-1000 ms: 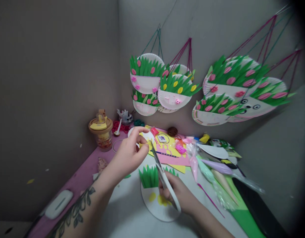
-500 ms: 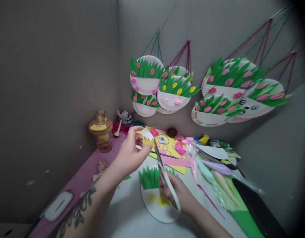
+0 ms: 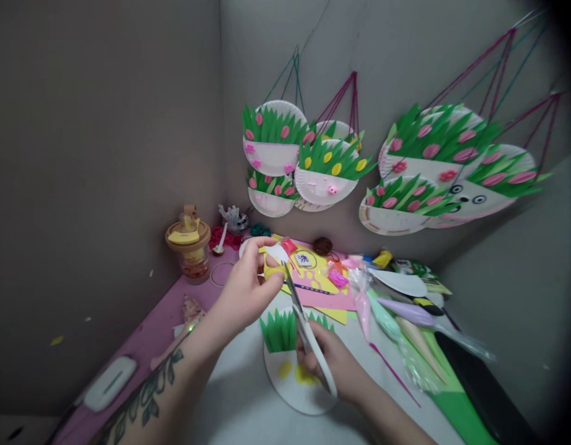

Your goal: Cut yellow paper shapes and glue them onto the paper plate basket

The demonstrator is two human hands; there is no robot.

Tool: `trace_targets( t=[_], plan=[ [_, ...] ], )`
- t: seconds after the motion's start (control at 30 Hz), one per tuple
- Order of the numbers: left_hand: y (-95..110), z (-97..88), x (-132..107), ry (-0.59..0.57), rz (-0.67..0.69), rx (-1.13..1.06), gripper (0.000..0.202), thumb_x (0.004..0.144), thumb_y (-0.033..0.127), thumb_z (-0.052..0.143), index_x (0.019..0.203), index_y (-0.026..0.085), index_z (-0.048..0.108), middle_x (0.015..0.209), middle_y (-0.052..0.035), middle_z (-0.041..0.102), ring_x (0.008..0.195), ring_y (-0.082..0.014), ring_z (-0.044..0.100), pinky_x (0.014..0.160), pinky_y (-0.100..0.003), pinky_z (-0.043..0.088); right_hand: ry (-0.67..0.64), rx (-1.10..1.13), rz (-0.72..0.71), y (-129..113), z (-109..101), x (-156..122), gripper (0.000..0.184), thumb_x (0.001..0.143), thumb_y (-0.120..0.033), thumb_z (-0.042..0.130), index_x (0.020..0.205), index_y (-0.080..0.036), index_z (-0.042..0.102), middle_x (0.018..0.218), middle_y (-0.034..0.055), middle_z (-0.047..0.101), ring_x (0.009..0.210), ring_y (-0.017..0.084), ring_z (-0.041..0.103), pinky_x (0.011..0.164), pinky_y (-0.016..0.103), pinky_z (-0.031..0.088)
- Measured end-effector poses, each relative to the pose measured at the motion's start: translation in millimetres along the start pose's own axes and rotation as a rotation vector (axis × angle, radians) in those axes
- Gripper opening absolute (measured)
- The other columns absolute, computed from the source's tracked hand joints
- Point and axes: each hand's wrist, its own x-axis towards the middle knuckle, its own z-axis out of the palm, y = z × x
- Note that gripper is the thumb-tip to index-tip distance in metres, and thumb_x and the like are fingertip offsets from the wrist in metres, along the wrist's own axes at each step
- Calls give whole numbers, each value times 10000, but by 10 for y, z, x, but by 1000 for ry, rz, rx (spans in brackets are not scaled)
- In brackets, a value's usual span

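Note:
My left hand (image 3: pixel 246 284) is raised over the table, thumb and fingers pinched around a small piece of yellow paper (image 3: pixel 273 271). White-handled scissors (image 3: pixel 321 358) are in my right hand (image 3: pixel 336 361), their blades pointing up and away. The blade tips are right beside the yellow paper, close to my left thumb; whether they touch it I cannot tell. Under my right hand lies a white paper plate (image 3: pixel 297 395) with green paper grass (image 3: pixel 279 330) along its upper part. Yellow paper pieces (image 3: pixel 285 369) rest on the plate, partly covered by my hand and the scissors.
Yellow and pink sheets (image 3: pixel 338 300) lie behind my hands. Clay-filled piping bags (image 3: pixel 385 321) and a black tablet-like slab (image 3: pixel 480 383) are at right. A lidded cup (image 3: pixel 190 253) and a white case (image 3: pixel 110 383) stand left. Decorated plates (image 3: pixel 329 176) hang on the wall.
The scissors have shifted slightly to the left, their tips closer to my left thumb. My left hand keeps its pinch on the yellow paper, almost in the same place.

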Motion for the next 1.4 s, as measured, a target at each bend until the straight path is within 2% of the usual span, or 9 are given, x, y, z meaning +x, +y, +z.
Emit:
trace_targets(
  t=[0.27,0.53,0.73,0.97,1.4],
  plan=[
    [19,-2,2,-9,5,-57,389,769,170,549,1122,231,397,705,54,495,582,-90,480,505,-193,363,-5,3,19,38,-16,6,180,582,-265,552,670,-215,403,579,-54,428,533,109,382,492,233,322],
    [8,-33,18,20,14,-8,382,778,187,548,1127,211,395,671,73,450,548,-71,427,508,-182,352,-5,-29,2,35,-23,17,162,581,-238,543,658,-213,403,581,-48,432,542,116,397,503,238,326],
    [14,-39,24,23,15,15,367,778,192,544,1115,207,401,666,73,457,548,-73,443,502,-181,351,-18,-8,6,30,-23,9,213,609,-293,587,663,-215,395,574,-58,422,515,102,372,485,232,313],
    [-14,-65,26,-9,9,67,367,776,197,540,1116,218,404,683,61,497,574,-94,507,488,-190,368,-14,-19,-4,22,-25,13,169,591,-237,554,657,-216,400,576,-55,435,525,110,390,490,234,321],
    [-9,-87,29,13,16,98,360,787,205,541,1121,222,406,702,53,521,592,-101,533,508,-205,392,-21,-25,1,33,-39,10,145,570,-206,517,660,-212,402,579,-53,434,516,103,382,481,227,319]
  ],
)
